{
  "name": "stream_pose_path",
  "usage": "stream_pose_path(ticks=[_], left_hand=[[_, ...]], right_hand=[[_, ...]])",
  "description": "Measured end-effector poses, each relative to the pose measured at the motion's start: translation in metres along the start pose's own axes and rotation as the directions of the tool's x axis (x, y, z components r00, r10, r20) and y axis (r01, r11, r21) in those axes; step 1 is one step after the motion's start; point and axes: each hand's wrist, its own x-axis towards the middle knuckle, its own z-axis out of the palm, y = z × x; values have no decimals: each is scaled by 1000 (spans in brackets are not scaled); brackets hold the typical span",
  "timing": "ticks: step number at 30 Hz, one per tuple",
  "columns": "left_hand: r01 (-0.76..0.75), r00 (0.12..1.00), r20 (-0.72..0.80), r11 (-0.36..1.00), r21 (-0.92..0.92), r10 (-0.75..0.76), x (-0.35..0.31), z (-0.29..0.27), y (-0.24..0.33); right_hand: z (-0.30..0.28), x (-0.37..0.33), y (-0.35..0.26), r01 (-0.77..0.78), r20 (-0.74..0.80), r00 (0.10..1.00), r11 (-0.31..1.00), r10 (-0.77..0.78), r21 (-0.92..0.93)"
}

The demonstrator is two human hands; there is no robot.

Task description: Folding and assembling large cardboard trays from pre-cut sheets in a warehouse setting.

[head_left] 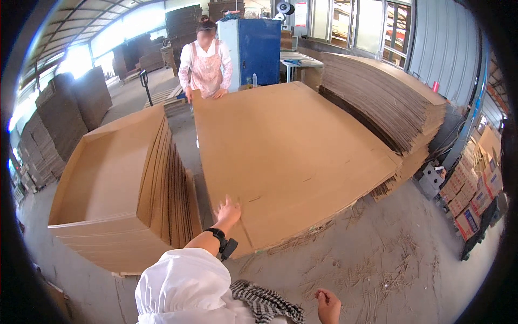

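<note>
A large flat brown cardboard sheet lies on top of a stack in front of me, with short slits near its near side. My left hand, with a black band on the wrist, is at the sheet's near left edge; its fingers are apart and slightly blurred, and they grip nothing I can see. Low at the right, my right hand hangs away from the cardboard with curled fingers and nothing visible in them. Across the stack, a person in a pink apron has both hands at the sheet's far left corner.
Left of the sheet stands a pile of folded cardboard trays. A tall cardboard stack rises at the right, near a blue cabinet. Cardboard scraps litter the floor. Printed cartons stand at far right, a pallet jack handle behind.
</note>
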Motion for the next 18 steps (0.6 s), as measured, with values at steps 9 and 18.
stream_pose_path(ticks=[9,18], left_hand=[[43,999,-5,976,215,-43,-49,94,83],[-214,815,531,972,-100,234,-158,90,180]], right_hand=[[-88,171,66,-30,373,928,995,-7,92],[-156,392,40,328,537,811,941,-233,-87]])
